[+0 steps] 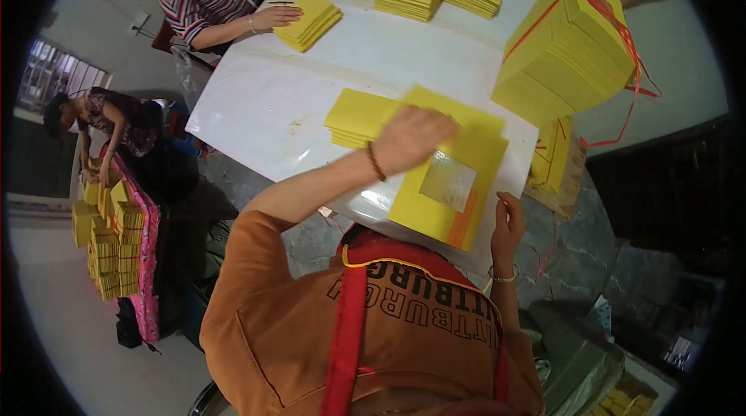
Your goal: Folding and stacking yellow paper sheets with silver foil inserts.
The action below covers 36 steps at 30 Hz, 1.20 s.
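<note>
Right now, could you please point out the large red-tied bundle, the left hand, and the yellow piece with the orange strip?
Large red-tied bundle (pixel 564 50), head view: its yellow side.
Left hand (pixel 416 136), head view: its blurred back.
Yellow piece with the orange strip (pixel 449 181), head view: the pale patch near its middle.

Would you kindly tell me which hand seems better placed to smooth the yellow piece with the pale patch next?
Probably the left hand: it is over the yellow piece, while the right hand is off to its right side.

The flat yellow paper rectangle (pixel 430 216) looks matt to me, its pale square window (pixel 448 181) glossy as plastic; the white tabletop sheet (pixel 260 117) gleams.
</note>
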Available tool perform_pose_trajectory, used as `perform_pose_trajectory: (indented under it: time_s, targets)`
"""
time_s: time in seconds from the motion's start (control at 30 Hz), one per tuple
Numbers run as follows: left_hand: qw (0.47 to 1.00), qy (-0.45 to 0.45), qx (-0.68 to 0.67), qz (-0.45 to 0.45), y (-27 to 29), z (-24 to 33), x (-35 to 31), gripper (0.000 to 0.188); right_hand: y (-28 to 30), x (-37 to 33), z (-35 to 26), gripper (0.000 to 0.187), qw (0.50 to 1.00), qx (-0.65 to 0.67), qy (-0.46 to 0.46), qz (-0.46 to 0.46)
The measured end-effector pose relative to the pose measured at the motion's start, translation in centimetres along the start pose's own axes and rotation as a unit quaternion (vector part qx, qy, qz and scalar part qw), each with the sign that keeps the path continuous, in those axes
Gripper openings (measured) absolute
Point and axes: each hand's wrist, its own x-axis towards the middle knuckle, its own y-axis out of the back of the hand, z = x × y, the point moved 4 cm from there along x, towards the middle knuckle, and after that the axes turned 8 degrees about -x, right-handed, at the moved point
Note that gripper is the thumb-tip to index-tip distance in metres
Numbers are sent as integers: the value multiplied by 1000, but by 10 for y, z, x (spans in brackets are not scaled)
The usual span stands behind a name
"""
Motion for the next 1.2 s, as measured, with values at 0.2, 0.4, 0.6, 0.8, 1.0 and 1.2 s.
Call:
perform_pose_trajectory:
  time_s: [0.2, 0.4, 0.6, 0.8, 1.0, 1.2]
  targets:
    - [987, 90, 105, -77, 0, -80, -94, 50, -7, -1, 2, 13, 999, -19, -16, -22]
    - [969, 181, 76, -152, -25, -104, -138, 52, -12, -5, 4, 13, 995, -45, -51, -67]
    - [965, 172, 62, -186, -13, -101, -137, 51, -9, -2, 0, 13, 995, -47, -72, -56]
    - [952, 191, 31, -236, -10, -95, -135, 51, -5, -1, 4, 12, 993, -73, -75, -56]
    - [949, 190, 92, -233, -31, -90, -166, 65, -6, 0, 3, 13, 988, -126, -63, -57]
    - [947, 171, 89, -256, -26, -89, -158, 67, -5, 9, 4, 13, 993, -110, -21, -49]
